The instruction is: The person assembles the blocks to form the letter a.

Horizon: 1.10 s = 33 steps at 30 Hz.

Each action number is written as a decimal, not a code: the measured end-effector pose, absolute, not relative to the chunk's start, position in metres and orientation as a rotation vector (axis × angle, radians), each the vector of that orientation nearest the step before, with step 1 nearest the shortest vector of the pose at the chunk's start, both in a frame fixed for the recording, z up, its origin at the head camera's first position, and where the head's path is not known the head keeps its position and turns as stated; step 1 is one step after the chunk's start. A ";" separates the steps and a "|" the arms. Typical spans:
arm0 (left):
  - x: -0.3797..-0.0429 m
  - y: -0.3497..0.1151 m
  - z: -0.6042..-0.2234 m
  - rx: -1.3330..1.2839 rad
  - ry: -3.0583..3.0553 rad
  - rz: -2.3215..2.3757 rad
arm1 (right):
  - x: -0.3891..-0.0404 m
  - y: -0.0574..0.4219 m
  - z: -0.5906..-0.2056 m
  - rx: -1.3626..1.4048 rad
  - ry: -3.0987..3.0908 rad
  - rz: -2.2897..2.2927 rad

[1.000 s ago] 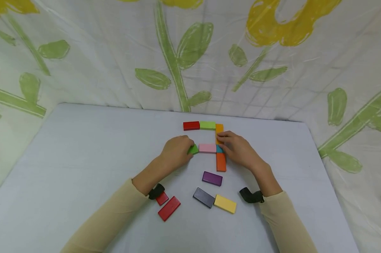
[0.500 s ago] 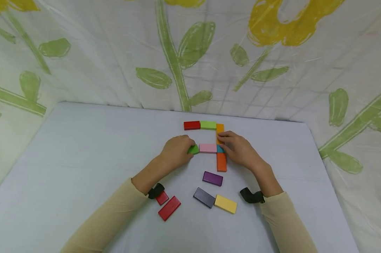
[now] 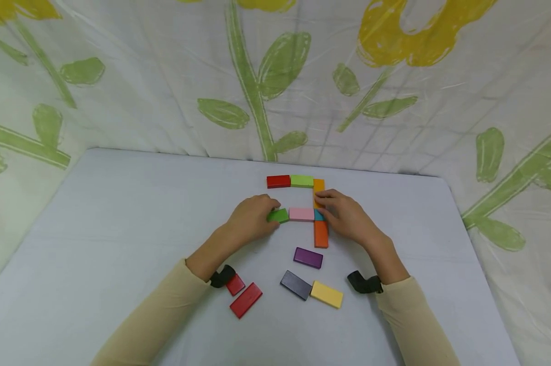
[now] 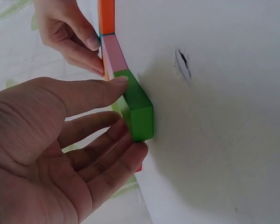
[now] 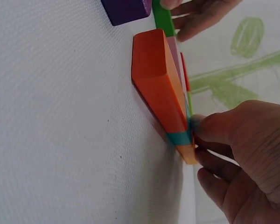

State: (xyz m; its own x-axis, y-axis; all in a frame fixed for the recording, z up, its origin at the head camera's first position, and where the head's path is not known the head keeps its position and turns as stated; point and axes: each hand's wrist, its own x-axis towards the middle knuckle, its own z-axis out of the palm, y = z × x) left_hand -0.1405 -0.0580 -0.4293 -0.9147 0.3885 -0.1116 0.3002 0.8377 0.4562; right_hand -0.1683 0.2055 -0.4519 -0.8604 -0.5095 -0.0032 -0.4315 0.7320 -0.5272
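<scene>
In the head view the left hand is around the left end of a green block, with thumb and index finger loose on either side. The left wrist view shows the thumb tip by the block's upper edge and the other fingers behind it. A pink block continues the row rightward from the green one. The right hand rests its thumb on a teal block and its fingers beside a yellow-orange block, partly hiding both. An orange block adjoins the teal one.
A dark red block and a light green block form the far row. Nearer lie a purple block, a dark grey block, a yellow block and two red blocks, on the white table.
The left hand has drawn slightly leftward and loosened, uncovering more of the green block, which stays beside the pink one. The right hand has not visibly moved.
</scene>
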 end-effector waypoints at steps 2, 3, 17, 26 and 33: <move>-0.140 -0.058 -0.430 0.537 2.805 0.659 | -0.168 0.206 -0.452 -0.761 2.786 -0.790; -0.140 -0.058 -0.430 0.535 2.801 0.663 | -0.168 0.206 -0.452 -0.761 2.785 -0.789; -0.139 -0.057 -0.434 0.489 2.812 0.679 | -0.170 0.206 -0.453 -0.764 2.783 -0.771; -0.138 -0.055 -0.434 0.472 2.820 0.668 | -0.171 0.207 -0.454 -0.766 2.786 -0.775; -0.138 -0.054 -0.435 0.468 2.828 0.647 | -0.170 0.207 -0.453 -0.749 2.778 -0.787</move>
